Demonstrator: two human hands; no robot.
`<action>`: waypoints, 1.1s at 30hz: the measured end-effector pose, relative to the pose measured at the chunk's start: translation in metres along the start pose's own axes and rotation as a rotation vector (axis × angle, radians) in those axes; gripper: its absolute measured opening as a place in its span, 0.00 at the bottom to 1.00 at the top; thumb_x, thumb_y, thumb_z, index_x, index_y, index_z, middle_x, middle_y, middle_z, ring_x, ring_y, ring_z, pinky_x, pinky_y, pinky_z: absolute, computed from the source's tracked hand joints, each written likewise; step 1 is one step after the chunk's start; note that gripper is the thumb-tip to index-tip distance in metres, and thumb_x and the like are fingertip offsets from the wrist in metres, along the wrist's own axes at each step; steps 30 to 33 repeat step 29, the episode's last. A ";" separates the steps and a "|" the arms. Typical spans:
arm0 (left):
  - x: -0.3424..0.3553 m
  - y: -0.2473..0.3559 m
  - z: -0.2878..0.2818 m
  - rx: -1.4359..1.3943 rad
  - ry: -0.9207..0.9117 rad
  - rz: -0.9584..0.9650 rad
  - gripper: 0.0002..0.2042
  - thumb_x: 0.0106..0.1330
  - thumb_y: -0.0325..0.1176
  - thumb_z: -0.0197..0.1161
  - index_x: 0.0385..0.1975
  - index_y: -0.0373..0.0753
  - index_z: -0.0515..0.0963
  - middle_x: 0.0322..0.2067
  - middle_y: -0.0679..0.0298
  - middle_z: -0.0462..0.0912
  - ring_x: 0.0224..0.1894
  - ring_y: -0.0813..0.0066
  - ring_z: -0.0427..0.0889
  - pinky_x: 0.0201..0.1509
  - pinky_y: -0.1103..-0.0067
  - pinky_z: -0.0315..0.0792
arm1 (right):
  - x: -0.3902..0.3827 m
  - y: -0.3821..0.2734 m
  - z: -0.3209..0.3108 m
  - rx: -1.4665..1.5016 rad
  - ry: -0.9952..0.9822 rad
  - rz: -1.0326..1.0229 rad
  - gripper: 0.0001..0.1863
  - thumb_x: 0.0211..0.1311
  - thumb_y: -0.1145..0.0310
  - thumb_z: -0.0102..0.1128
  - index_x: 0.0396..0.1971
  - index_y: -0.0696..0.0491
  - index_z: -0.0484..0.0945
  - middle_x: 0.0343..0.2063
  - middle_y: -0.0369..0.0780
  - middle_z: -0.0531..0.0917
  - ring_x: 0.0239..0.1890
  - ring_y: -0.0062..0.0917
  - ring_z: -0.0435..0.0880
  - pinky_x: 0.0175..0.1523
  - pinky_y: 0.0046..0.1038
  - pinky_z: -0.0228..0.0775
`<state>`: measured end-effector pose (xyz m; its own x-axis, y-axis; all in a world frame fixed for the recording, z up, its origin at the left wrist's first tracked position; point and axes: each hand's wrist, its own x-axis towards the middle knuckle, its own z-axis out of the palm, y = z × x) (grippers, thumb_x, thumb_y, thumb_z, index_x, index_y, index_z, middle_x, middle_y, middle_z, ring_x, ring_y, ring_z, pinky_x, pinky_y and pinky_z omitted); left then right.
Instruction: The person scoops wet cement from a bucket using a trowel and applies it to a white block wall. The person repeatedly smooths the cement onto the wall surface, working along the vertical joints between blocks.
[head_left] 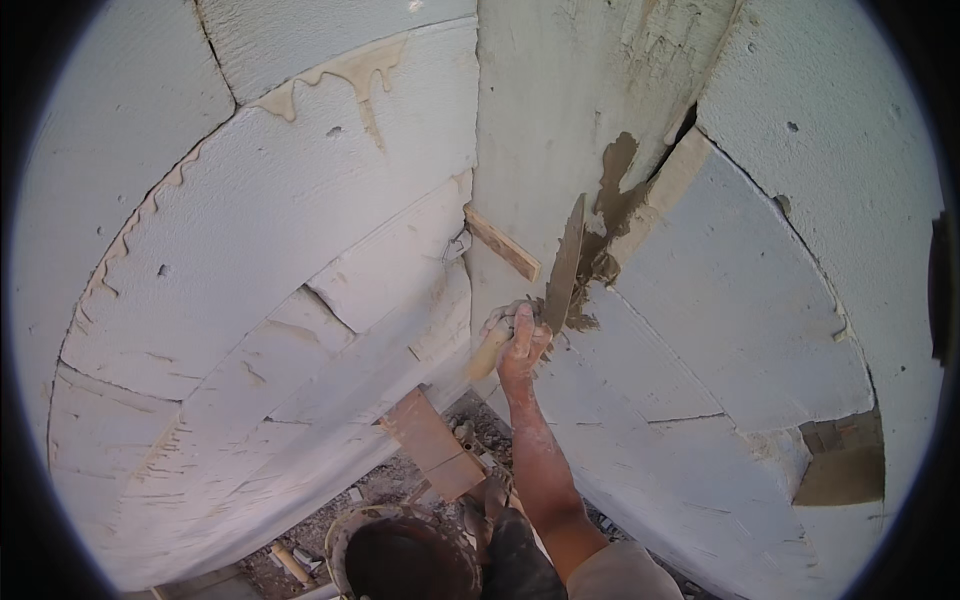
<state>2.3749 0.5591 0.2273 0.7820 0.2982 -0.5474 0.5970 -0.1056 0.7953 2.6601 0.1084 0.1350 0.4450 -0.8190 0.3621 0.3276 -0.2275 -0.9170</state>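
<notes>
My right hand [518, 335] is closed round the pale handle [487, 355] of a trowel, out in front of me at the corner of the walls. The trowel's long blade [567, 262] points up along a joint. Its edge lies by wet grey-brown mortar [612, 210], which is smeared up the joint beside a concrete column [540, 110]. Left of the blade, a short wooden strip [503, 243] juts from the column's edge, with a bent wire [457, 245] next to it. My left hand is out of sight.
White block walls [270, 220] rise to the left and right [730, 290]. Below me stands a mortar-crusted bucket [345, 540], dark inside. A reddish-brown board [430, 440] lies near my feet on rubble-strewn ground. At right, the block wall has a gap [845, 460].
</notes>
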 end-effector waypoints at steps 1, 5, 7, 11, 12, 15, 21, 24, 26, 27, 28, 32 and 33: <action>-0.002 0.000 -0.001 0.014 0.019 -0.001 0.12 0.64 0.30 0.64 0.43 0.29 0.79 0.19 0.70 0.75 0.18 0.85 0.68 0.19 0.83 0.58 | 0.005 -0.007 0.004 0.007 -0.002 -0.030 0.18 0.74 0.59 0.46 0.28 0.58 0.69 0.19 0.46 0.77 0.19 0.32 0.76 0.26 0.34 0.72; 0.008 -0.021 -0.007 0.134 0.031 0.034 0.12 0.64 0.30 0.64 0.42 0.29 0.78 0.18 0.70 0.75 0.18 0.83 0.70 0.19 0.83 0.60 | -0.006 -0.040 -0.006 0.465 0.047 0.135 0.17 0.74 0.59 0.45 0.31 0.59 0.71 0.19 0.45 0.78 0.19 0.31 0.76 0.27 0.32 0.72; 0.012 -0.030 -0.006 0.150 0.039 0.043 0.11 0.65 0.30 0.64 0.42 0.29 0.78 0.18 0.70 0.75 0.17 0.82 0.70 0.19 0.82 0.60 | -0.023 -0.034 -0.007 0.508 0.128 0.145 0.16 0.74 0.60 0.46 0.34 0.60 0.71 0.19 0.44 0.78 0.19 0.31 0.77 0.28 0.32 0.73; 0.013 -0.032 -0.006 0.136 0.092 -0.064 0.10 0.65 0.30 0.64 0.40 0.31 0.79 0.18 0.68 0.76 0.17 0.81 0.71 0.19 0.81 0.61 | -0.028 0.012 -0.006 0.018 0.014 -0.045 0.14 0.73 0.61 0.48 0.36 0.58 0.71 0.20 0.44 0.78 0.21 0.31 0.78 0.27 0.33 0.74; 0.015 -0.041 -0.014 0.160 0.090 -0.119 0.09 0.65 0.30 0.64 0.40 0.31 0.79 0.18 0.68 0.77 0.17 0.80 0.71 0.19 0.80 0.61 | -0.027 0.026 -0.008 -0.067 -0.024 -0.062 0.14 0.73 0.61 0.49 0.36 0.58 0.72 0.20 0.44 0.78 0.21 0.31 0.78 0.27 0.33 0.74; 0.006 -0.014 0.007 0.088 0.040 -0.004 0.07 0.65 0.30 0.65 0.37 0.33 0.79 0.17 0.66 0.77 0.17 0.80 0.71 0.18 0.80 0.61 | -0.015 0.041 -0.023 0.155 -0.035 0.089 0.13 0.72 0.61 0.51 0.33 0.56 0.72 0.20 0.43 0.78 0.21 0.31 0.78 0.26 0.34 0.74; 0.016 -0.050 -0.011 0.211 0.106 -0.073 0.08 0.65 0.31 0.66 0.39 0.35 0.80 0.18 0.70 0.76 0.17 0.82 0.70 0.19 0.81 0.59 | -0.060 0.053 -0.034 0.259 0.237 0.154 0.16 0.71 0.60 0.52 0.28 0.57 0.72 0.19 0.43 0.78 0.20 0.29 0.78 0.26 0.33 0.74; 0.010 -0.029 -0.006 0.204 0.100 -0.085 0.09 0.65 0.30 0.65 0.40 0.33 0.80 0.19 0.70 0.76 0.20 0.82 0.71 0.20 0.82 0.60 | -0.061 0.063 -0.031 0.080 0.059 0.104 0.17 0.71 0.58 0.52 0.28 0.57 0.72 0.20 0.44 0.79 0.21 0.29 0.79 0.27 0.33 0.74; 0.030 -0.050 -0.016 0.496 -0.061 0.610 0.10 0.65 0.33 0.66 0.41 0.34 0.80 0.21 0.68 0.77 0.21 0.80 0.74 0.21 0.80 0.62 | -0.051 0.109 -0.049 -0.212 -0.017 -0.015 0.15 0.70 0.59 0.53 0.32 0.58 0.73 0.21 0.44 0.80 0.21 0.30 0.79 0.28 0.32 0.75; 0.038 -0.057 -0.019 0.626 -0.141 0.964 0.11 0.65 0.34 0.67 0.42 0.34 0.80 0.22 0.67 0.78 0.22 0.79 0.75 0.21 0.79 0.64 | -0.045 0.117 -0.055 -0.261 -0.042 -0.041 0.14 0.69 0.61 0.55 0.36 0.59 0.74 0.21 0.44 0.81 0.20 0.31 0.80 0.29 0.31 0.74; 0.036 -0.055 -0.019 0.517 -0.093 0.515 0.19 0.64 0.46 0.66 0.46 0.37 0.79 0.25 0.62 0.80 0.23 0.69 0.77 0.23 0.70 0.67 | -0.038 0.105 -0.052 -0.107 -0.042 -0.002 0.12 0.68 0.65 0.58 0.42 0.59 0.75 0.22 0.44 0.83 0.20 0.33 0.80 0.29 0.30 0.74; 0.028 -0.052 -0.019 0.392 -0.046 0.071 0.27 0.62 0.58 0.66 0.50 0.41 0.79 0.28 0.57 0.82 0.24 0.60 0.80 0.25 0.61 0.71 | -0.036 0.102 -0.047 -0.100 -0.043 -0.004 0.12 0.68 0.65 0.58 0.42 0.59 0.75 0.22 0.44 0.83 0.20 0.33 0.80 0.29 0.30 0.74; 0.028 -0.052 -0.019 0.392 -0.046 0.071 0.27 0.62 0.58 0.66 0.50 0.41 0.79 0.28 0.57 0.82 0.24 0.60 0.80 0.25 0.61 0.71 | -0.036 0.102 -0.047 -0.100 -0.043 -0.004 0.12 0.68 0.65 0.58 0.42 0.59 0.75 0.22 0.44 0.83 0.20 0.33 0.80 0.29 0.30 0.74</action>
